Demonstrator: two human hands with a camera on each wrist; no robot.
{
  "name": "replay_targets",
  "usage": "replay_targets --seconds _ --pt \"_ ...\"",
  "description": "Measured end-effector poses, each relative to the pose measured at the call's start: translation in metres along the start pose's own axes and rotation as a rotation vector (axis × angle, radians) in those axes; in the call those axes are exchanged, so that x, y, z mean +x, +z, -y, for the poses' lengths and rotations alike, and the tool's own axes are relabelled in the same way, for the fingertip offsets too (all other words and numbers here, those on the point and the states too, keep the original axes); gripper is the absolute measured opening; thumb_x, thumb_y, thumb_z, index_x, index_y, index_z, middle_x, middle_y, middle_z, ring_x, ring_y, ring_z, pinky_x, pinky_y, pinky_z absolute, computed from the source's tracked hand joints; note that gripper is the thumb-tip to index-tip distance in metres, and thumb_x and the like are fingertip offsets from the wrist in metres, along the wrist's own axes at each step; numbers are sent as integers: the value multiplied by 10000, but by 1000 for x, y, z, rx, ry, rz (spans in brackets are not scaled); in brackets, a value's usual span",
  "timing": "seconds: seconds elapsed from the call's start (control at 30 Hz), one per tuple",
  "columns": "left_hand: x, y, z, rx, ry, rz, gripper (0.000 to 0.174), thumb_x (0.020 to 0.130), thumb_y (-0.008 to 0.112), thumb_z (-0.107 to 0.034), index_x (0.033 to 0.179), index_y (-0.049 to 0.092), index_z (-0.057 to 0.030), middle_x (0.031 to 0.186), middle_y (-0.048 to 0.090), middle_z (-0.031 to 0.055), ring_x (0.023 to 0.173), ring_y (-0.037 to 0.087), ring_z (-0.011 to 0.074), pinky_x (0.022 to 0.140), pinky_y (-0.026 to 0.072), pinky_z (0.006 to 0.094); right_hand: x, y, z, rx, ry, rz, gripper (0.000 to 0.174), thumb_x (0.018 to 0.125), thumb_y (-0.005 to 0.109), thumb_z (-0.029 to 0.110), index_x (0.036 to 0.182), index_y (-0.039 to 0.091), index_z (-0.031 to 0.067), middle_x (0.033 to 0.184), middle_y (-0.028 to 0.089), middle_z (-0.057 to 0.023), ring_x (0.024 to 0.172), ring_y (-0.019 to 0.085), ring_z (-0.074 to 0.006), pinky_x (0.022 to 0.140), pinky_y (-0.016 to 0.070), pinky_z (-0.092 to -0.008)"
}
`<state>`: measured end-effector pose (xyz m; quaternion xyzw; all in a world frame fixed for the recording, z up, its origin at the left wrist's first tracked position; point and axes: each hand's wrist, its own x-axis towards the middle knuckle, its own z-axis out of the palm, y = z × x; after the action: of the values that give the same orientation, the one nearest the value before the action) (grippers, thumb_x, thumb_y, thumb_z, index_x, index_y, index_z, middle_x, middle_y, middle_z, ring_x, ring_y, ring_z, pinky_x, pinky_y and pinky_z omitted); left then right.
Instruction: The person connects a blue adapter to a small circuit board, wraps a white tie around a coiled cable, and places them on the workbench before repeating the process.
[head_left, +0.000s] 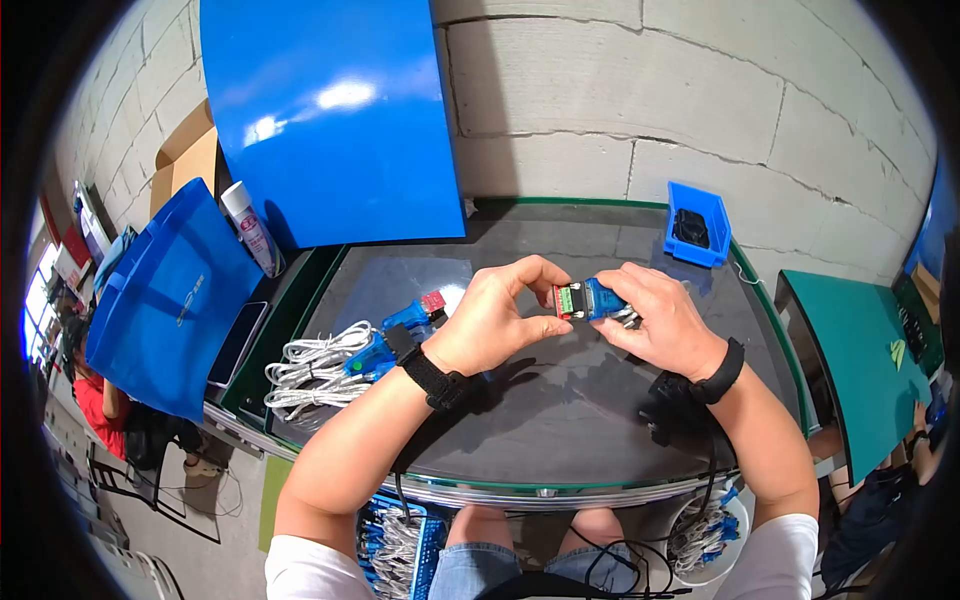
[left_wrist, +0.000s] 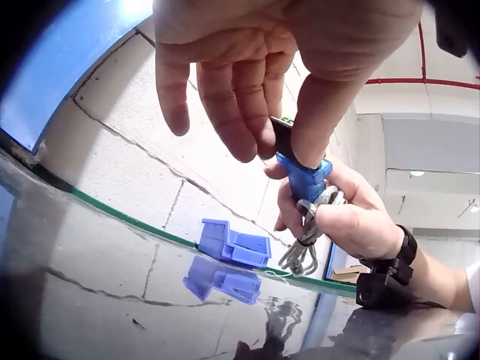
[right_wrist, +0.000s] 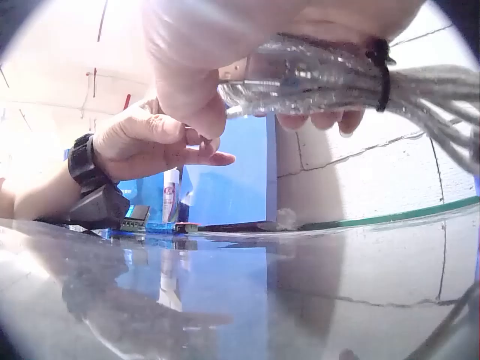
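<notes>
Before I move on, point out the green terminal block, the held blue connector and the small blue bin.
Green terminal block (head_left: 566,300): head view, green housing.
Held blue connector (left_wrist: 305,181): left wrist view, blue housing.
Small blue bin (head_left: 694,255): head view, near wall.

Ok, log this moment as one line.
left hand: pinching green terminal block | right hand: holding blue connector, bundled cable | fully seated: cannot tell | blue bin: far right of table

No text can be read; at left of the head view, the blue bag (head_left: 165,310) and the spray can (head_left: 252,228) bear print (too small).
</notes>
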<state>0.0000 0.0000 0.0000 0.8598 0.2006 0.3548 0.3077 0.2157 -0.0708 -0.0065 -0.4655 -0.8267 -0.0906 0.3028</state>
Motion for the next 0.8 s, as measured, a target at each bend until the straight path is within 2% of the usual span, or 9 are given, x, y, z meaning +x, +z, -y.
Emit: replay_targets --seconds 0.07,0.1,0.27,0.4,0.47,0.57,0.8 --pt "1 1 0 -41 57 14 382 682 803 -122 1000 620 -15 882 668 48 818 605 138 787 473 278 -1 1 -3 212 72 -21 316 764 672 119 1062 597 43 902 606 -95 796 609 -253 703 482 -369" --pt "-1 0 0 -43 55 9 382 682 803 -122 1000 620 -15 882 668 48 818 605 138 787 473 278 0 3 -3 211 70 -16 316 764 672 119 1062 597 43 902 606 -95 796 609 -253 703 482 -369" --pt "-2 -1 -2 -132 55 35 248 738 760 -116 925 642 -4 848 676 59 786 608 131 753 481 266 2 6 -9 579 21 8 334 782 646 118 1101 604 29 885 599 -92 775 587 -202 683 465 -295" --pt "-5 -3 -5 -112 81 16 181 799 712 -132 906 652 2 827 682 64 766 624 130 722 487 264 1 -1 -5 663 54 48 337 808 609 112 1135 593 34 870 620 -80 741 582 -155 664 461 -271" --pt "-6 -2 -8 -187 72 8 174 842 673 -153 908 654 7 788 683 67 744 639 133 695 491 261 1 -5 -2 712 183 121 300 838 580 153 1111 598 30 812 633 -58 678 568 -117 624 453 -256" --pt "-6 -2 -11 -206 58 10 175 859 656 -163 894 655 8 762 682 70 730 643 133 682 492 260 0 -7 -1 727 226 141 293 856 572 207 1083 599 24 738 620 -40 620 541 -88 584 440 -242" --pt "-6 -4 -13 -239 17 15 181 861 655 -169 881 658 10 745 677 66 729 640 123 683 490 254 1 -3 -2 695 214 121 274 865 567 242 1010 587 11 691 593 -31 584 522 -89 550 426 -239"
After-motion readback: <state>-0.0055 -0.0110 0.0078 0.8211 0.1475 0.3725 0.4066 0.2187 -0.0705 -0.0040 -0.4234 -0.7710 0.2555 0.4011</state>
